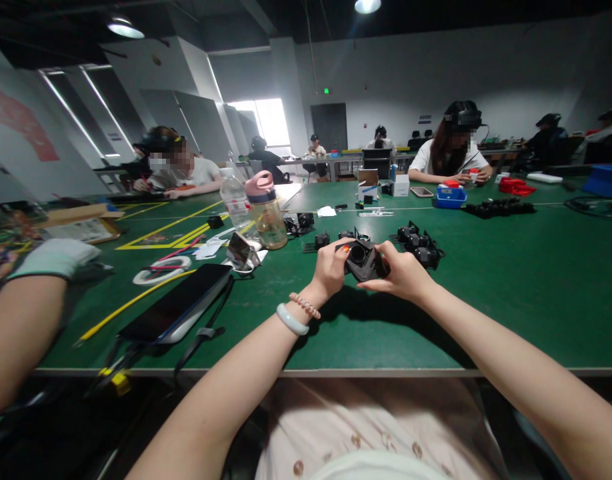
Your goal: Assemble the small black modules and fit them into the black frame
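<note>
Between my two hands, just above the green table (486, 300), is a black part (365, 260) with a round ring-shaped opening on its left side. My left hand (330, 268) grips its left edge, thumb and fingers closed on it. On the right edge, my right hand (399, 270) pinches the same part. Black assembled pieces (419, 245) lie on the table just beyond my right hand. Smaller black pieces (322, 240) rest behind my left hand. My fingertips on the far side of the part are hidden.
Left of my hands are a phone stand (242, 252), a pink-lidded bottle (267, 212), a clear bottle (235, 200) and a black tablet-like device (176, 303) with straps. Another person's gloved hand (59, 259) is at far left. A blue box (450, 197) stands farther back.
</note>
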